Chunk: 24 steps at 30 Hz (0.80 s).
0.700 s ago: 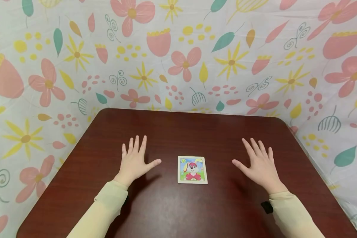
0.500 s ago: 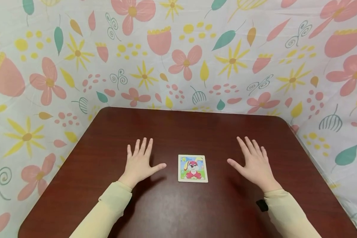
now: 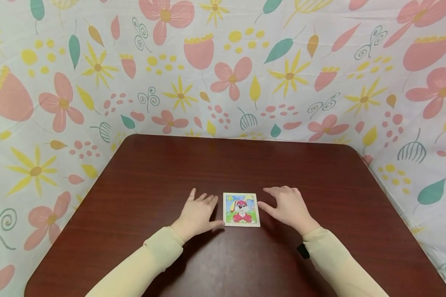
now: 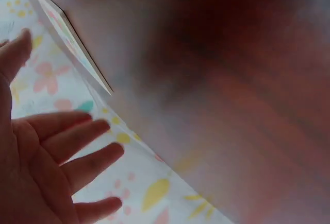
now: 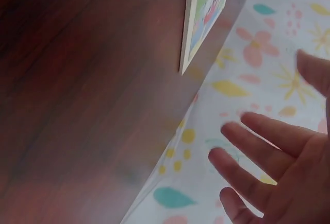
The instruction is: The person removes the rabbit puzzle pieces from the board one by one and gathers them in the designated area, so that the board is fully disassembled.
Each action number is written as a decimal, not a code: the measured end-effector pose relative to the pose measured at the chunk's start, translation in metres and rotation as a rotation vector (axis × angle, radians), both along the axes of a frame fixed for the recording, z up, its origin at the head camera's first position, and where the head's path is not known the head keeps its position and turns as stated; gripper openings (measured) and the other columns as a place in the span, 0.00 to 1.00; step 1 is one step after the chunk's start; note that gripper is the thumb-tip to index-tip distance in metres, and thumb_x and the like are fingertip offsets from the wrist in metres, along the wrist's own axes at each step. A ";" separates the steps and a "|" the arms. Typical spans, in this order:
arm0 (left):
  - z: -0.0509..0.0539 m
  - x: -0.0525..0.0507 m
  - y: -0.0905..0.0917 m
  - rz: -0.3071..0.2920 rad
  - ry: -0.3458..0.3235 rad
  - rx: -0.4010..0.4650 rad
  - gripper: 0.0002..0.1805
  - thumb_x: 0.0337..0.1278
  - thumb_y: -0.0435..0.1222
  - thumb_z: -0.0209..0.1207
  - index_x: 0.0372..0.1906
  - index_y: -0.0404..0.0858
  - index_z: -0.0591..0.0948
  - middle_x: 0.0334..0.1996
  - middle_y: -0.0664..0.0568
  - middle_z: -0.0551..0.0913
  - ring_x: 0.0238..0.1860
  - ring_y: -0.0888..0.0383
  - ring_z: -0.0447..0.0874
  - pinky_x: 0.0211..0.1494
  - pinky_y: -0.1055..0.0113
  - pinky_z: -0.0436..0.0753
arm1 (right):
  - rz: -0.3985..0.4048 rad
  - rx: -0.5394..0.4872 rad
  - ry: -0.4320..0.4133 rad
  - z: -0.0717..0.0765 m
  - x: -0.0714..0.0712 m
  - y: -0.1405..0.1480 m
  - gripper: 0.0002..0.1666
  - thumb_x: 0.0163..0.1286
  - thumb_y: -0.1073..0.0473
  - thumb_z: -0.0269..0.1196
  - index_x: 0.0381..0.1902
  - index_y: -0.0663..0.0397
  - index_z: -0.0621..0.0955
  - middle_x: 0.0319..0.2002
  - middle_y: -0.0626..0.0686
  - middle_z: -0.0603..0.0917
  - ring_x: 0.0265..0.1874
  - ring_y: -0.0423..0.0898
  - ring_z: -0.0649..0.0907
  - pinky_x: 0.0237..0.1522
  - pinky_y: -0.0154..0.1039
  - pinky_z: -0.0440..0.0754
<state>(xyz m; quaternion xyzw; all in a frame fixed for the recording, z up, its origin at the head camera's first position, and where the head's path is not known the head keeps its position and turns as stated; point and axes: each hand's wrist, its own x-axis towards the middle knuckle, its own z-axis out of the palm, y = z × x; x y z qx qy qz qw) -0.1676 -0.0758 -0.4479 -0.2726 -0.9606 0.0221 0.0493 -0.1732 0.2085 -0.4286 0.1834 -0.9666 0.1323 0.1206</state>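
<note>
A small square picture board (image 3: 241,210) with a pale rim and a red, long-eared rabbit lies flat on the table. Just left of it is my left hand (image 3: 197,216), fingers spread, the thumb tip close to its lower left corner; contact cannot be told. My right hand (image 3: 290,207) hovers at its right side, thumb near the right edge, fingers slightly bent. The left wrist view shows the board (image 4: 72,41) beyond the left hand (image 4: 56,157) and its loose fingers. In the right wrist view the board (image 5: 206,15) stands apart from the right hand (image 5: 278,167).
The dark red-brown table (image 3: 223,165) has rounded back corners. A white cloth (image 3: 223,53) with pink, yellow and teal flowers and leaves hangs behind it and along both sides. A black band (image 3: 303,251) shows at the right sleeve.
Both hands have moved inward from the sides to the board, the left one rightward and the right one leftward. The right fingers are more bent. The board has stayed in place.
</note>
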 end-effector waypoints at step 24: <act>-0.006 0.006 0.046 -0.132 0.083 -0.067 0.21 0.38 0.53 0.70 0.38 0.46 0.83 0.34 0.59 0.85 0.27 0.61 0.81 0.34 0.68 0.74 | 0.338 -0.141 -0.318 -0.009 -0.046 -0.059 0.18 0.59 0.61 0.68 0.47 0.61 0.83 0.41 0.56 0.84 0.40 0.49 0.82 0.40 0.40 0.81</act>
